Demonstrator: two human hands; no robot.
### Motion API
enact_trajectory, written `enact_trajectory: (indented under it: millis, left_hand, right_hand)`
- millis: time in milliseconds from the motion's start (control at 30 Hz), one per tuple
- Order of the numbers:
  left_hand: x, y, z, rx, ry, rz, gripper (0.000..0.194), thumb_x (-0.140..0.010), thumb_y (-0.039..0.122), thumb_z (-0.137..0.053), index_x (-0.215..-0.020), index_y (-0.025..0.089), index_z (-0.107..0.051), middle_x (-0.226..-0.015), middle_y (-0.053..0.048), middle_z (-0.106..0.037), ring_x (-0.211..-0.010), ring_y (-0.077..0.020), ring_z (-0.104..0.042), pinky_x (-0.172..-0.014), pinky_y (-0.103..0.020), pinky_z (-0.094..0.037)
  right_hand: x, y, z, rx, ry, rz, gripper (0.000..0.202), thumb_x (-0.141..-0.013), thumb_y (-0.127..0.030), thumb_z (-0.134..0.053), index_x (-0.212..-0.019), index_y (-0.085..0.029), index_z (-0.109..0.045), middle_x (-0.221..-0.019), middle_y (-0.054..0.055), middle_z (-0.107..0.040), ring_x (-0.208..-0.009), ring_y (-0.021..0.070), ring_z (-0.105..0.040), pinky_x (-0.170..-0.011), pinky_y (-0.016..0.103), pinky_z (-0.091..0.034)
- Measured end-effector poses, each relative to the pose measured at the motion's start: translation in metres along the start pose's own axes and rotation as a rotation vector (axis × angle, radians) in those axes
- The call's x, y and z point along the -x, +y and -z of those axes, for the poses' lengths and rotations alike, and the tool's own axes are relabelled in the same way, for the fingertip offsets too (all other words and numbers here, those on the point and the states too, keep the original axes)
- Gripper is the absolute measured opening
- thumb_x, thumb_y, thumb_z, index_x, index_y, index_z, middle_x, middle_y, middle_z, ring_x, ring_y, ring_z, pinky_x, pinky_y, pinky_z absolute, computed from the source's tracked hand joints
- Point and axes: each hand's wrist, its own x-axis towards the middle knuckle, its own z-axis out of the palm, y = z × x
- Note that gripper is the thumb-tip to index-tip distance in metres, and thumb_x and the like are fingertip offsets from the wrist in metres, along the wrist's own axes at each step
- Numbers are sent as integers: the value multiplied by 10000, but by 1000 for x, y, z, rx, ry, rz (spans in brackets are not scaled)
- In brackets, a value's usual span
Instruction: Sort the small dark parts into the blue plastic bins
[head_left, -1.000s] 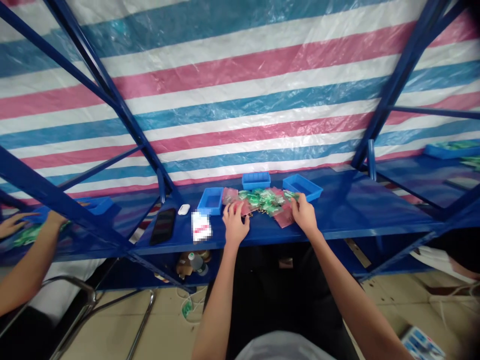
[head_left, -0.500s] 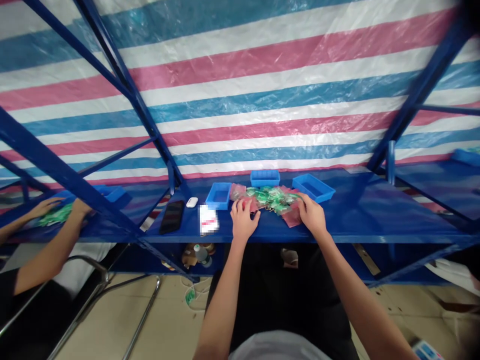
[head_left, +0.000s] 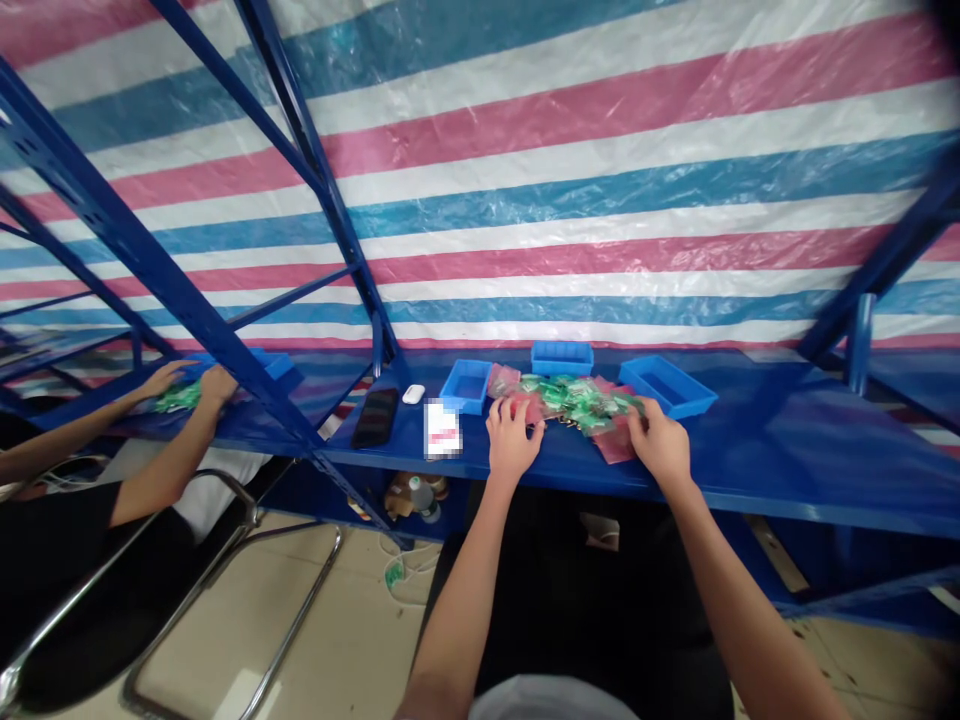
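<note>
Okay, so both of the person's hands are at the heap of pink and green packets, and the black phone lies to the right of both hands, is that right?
Not quite: in the head view the black phone lies to the left of both. The left hand and right hand are indeed at the heap of packets.

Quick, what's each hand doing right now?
Left hand: open, fingers spread over pink bags.
Right hand: fingers bent at the pile; grip can't be told.
</note>
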Motion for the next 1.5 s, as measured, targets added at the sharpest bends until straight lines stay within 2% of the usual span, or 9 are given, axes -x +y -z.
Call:
enact_trajectory:
  millis: [433, 767, 900, 1200, 1500]
  left_hand:
    - [-1, -5, -5, -6, 28, -13, 484, -928, 453, -537, -1346, 210, -561, -1380, -142, -507, -1373, -331, -337, -1103, -503, -375]
    - [-4, -6, -5, -4, -36, 45, 582, -883, 500, -594, -1397, 239, -518, -1439, -147, -443, -1370, -342, -338, -1062, -502, -404]
    - [-4, -6, -5, -7, -62, 65, 606, -887, 523, -576, -1419, 245, -493, -1456, -142, -430, -1377, -341, -325, -1061, -503, -403]
    - [-4, -6, -5, 6, -6, 89, 531, -930, 500, -509, -1389, 234, -523, -1420, -139, -475, -1341, -331, -367, -1049, -482, -415]
    - [-4, -10, -7, 24, 8, 89, 519, -891, 499, -582, -1327, 218, -575, -1370, -137, -520, -1306, -328, -403, -1039, -472, -426]
  right_hand:
    - [0, -1, 1, -24, -12, -37, 400, -969, -423, -403, -1204, -168, -601, -713, 77, -698, -577, 218, -629, -525, 266, -329]
    - [0, -3, 2, -11, -19, -90, 403, -984, -429, -380, -1204, -127, -532, -719, 94, -685, -554, 225, -620, -506, 273, -296]
    - [0, -2, 2, -23, -17, -97, 424, -986, -434, -366, -1226, -116, -514, -730, 102, -689, -568, 232, -632, -517, 274, -319]
    - [-1, -5, 2, -35, -44, -74, 417, -990, -433, -360, -1224, -127, -522, -750, 104, -710, -607, 237, -655, -535, 263, -332]
    - [0, -2, 0, -32, -33, -75, 392, -987, -443, -380, -1182, -142, -536, -747, 92, -711, -587, 224, -647, -527, 256, -302]
